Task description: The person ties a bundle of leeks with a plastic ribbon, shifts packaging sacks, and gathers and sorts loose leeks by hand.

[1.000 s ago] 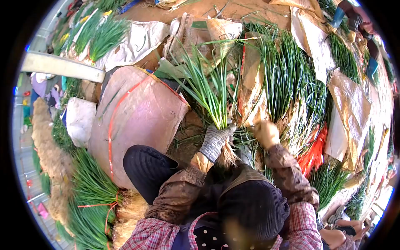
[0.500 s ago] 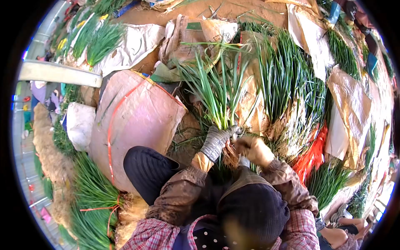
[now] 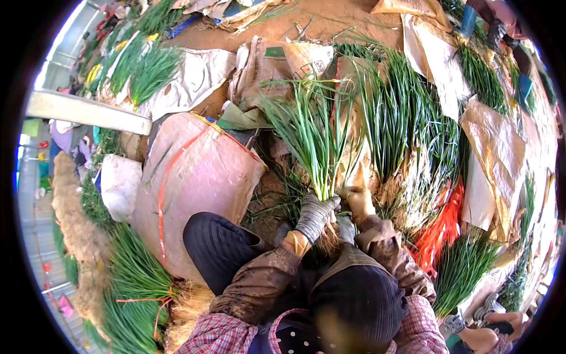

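My left hand (image 3: 316,213), in a grey glove, is wrapped round a bunch of spring onions (image 3: 318,144) just above the roots. The green leaves fan upward and away from me, while the brown roots (image 3: 330,237) hang below the fist. Close to the right side of the bunch is my right hand (image 3: 358,202), in a tan, soiled glove. Its fingers are curled, and what they hold, if anything, is hidden. Both hands are in front of my bent knees (image 3: 215,248).
A big pile of spring onions (image 3: 407,124) lies to the right, beside red plastic strips (image 3: 442,227). A pink-white sack bundle (image 3: 194,189) stands left, with tied onions (image 3: 135,259) below it. Sacking (image 3: 271,71) lies ahead. Another person's legs (image 3: 480,336) show at lower right.
My right hand has moved up and slightly left beside the bunch and is less blurred. The left hand keeps its hold. The view has shifted a little, so most things appear lower.
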The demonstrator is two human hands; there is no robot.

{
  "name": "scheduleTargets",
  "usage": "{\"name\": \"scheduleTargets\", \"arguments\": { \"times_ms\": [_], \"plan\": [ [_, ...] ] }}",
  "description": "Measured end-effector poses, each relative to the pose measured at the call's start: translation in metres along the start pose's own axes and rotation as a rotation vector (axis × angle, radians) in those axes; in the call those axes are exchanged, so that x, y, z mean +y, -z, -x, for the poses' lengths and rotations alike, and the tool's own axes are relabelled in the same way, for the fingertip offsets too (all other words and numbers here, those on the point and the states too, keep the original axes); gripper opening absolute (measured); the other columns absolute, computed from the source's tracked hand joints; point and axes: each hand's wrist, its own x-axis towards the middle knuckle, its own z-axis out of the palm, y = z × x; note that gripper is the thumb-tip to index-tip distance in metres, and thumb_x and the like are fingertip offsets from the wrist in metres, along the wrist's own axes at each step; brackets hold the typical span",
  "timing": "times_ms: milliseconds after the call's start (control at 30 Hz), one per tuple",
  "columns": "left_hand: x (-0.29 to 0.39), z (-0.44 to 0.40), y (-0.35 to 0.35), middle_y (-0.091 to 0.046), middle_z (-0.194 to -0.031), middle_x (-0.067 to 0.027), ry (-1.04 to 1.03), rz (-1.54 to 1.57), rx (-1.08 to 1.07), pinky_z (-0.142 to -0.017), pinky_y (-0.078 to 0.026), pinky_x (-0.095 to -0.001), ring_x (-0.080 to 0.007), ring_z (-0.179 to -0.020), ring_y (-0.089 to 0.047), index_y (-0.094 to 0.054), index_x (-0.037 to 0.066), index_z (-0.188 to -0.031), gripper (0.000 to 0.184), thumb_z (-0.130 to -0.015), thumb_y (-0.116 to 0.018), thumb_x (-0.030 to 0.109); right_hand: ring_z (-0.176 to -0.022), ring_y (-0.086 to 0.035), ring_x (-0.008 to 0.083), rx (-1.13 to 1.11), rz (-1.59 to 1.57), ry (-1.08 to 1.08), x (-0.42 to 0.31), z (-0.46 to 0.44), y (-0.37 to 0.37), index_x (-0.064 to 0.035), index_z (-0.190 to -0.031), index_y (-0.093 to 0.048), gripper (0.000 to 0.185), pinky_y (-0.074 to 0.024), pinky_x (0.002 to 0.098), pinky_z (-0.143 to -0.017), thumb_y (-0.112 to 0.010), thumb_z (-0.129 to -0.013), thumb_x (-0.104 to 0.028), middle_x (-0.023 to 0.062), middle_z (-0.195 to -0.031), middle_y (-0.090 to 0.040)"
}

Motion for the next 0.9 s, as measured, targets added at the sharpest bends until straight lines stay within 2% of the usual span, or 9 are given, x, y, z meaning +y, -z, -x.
{"name": "scheduleTargets", "arguments": {
  "times_ms": [100,167,233,300,367,567,700,767,900],
  "plan": [
    [0.016,0.018,-0.003,-0.062,-0.062,-0.0093,0.039,0.060,-0.009,-0.037,-0.040,-0.0303,-0.0163,-0.039,-0.050,-0.061,-0.002,-0.083,0.012,-0.081,-0.067,0.009,-0.057,-0.061,0.0222,-0.064,1.275,0.377,0.078,-0.045,0.051,-0.0016,-0.103,-0.064,0.028,-0.0547,0.0291,-0.058,-0.065,-0.082,-0.021,0.0130,-0.081,-0.067],
    [-0.002,0.011,-0.002,-0.063,-0.065,-0.0109,0.026,0.075,0.000,-0.042,-0.042,-0.0300,-0.0160,-0.046,-0.054,-0.062,-0.003,-0.081,0.019,-0.080,-0.070,0.015,-0.079,-0.064,0.0210,-0.387,1.596,-0.018,0.027,-0.006,0.030,-0.0058,-0.103,-0.065,0.024,-0.0551,0.0332,-0.075,-0.067,-0.081,-0.016,0.0097,-0.098,-0.066],
    [-0.003,0.014,0.000,-0.063,-0.065,-0.0107,0.082,-0.162,-0.014,-0.044,-0.044,-0.0309,-0.0154,-0.048,-0.056,-0.062,-0.003,-0.081,0.023,-0.079,-0.071,0.018,-0.076,-0.062,0.0160,-0.107,1.852,0.056,0.000,-0.035,0.028,-0.0088,-0.108,-0.063,0.032,-0.0548,0.0283,-0.071,-0.057,-0.088,-0.033,0.0092,-0.094,-0.065],
    [-0.008,0.013,0.000,-0.062,-0.064,-0.0095,-0.004,-0.378,-0.022,-0.047,-0.046,-0.0307,-0.0174,-0.052,-0.059,-0.061,-0.004,-0.086,0.025,-0.079,-0.072,0.017,-0.062,-0.059,0.0162,0.248,1.581,0.274,-0.089,-0.017,-0.007,-0.0116,-0.114,-0.058,0.036,-0.0498,0.0310,-0.052,-0.057,-0.087,-0.036,0.0093,-0.078,-0.061],
    [-0.002,0.021,-0.005,-0.064,-0.067,-0.0088,0.081,-0.128,-0.054,-0.050,-0.047,-0.0298,-0.0181,-0.055,-0.059,-0.061,-0.003,-0.089,0.024,-0.078,-0.072,0.014,-0.072,-0.064,0.0248,0.438,1.429,1.021,-0.134,-0.037,-0.030,-0.0090,-0.132,-0.038,0.054,-0.0516,0.0394,-0.057,-0.057,-0.085,-0.026,0.0166,-0.101,-0.060],
    [0.016,0.066,-0.003,-0.058,-0.067,-0.0016,-0.022,-0.098,-0.241,-0.046,-0.042,-0.0240,-0.0096,-0.054,-0.052,-0.059,0.004,-0.088,0.010,-0.081,-0.064,0.009,-0.101,-0.060,0.0333,0.238,1.575,0.968,-0.193,-0.187,-0.087,-0.0113,-0.145,-0.007,0.074,-0.0500,0.0403,-0.083,-0.051,-0.085,-0.010,0.0169,-0.136,-0.043],
    [0.111,0.118,0.021,-0.062,-0.068,-0.0033,0.162,-0.125,-0.306,-0.047,-0.039,-0.0175,-0.0064,-0.054,-0.054,-0.063,0.003,-0.087,0.018,-0.076,-0.069,0.016,-0.101,-0.059,0.0301,0.116,1.156,0.653,-0.160,-0.270,-0.058,-0.0034,-0.112,-0.059,0.032,-0.0472,0.0377,-0.084,-0.054,-0.084,-0.016,0.0178,-0.109,-0.062],
    [0.133,0.123,0.032,-0.062,-0.068,-0.0048,0.026,-0.139,-0.313,-0.045,-0.040,-0.0170,-0.0079,-0.050,-0.054,-0.062,0.002,-0.089,0.024,-0.076,-0.071,0.020,-0.089,-0.062,0.0345,0.041,1.446,0.830,-0.167,-0.181,-0.042,-0.0088,-0.099,-0.064,0.022,-0.0492,0.0393,-0.078,-0.055,-0.081,-0.017,0.0182,-0.091,-0.065],
    [0.155,0.124,0.074,-0.062,-0.065,-0.0062,-0.158,0.184,-0.581,-0.049,-0.047,-0.0260,-0.0157,-0.054,-0.058,-0.061,0.003,-0.093,0.023,-0.081,-0.068,0.022,-0.071,-0.064,0.0302,0.191,0.860,0.837,-0.119,-0.100,0.005,-0.0039,-0.094,-0.066,0.025,-0.0498,0.0360,-0.064,-0.065,-0.078,-0.023,0.0192,-0.078,-0.064]
  ]
}}
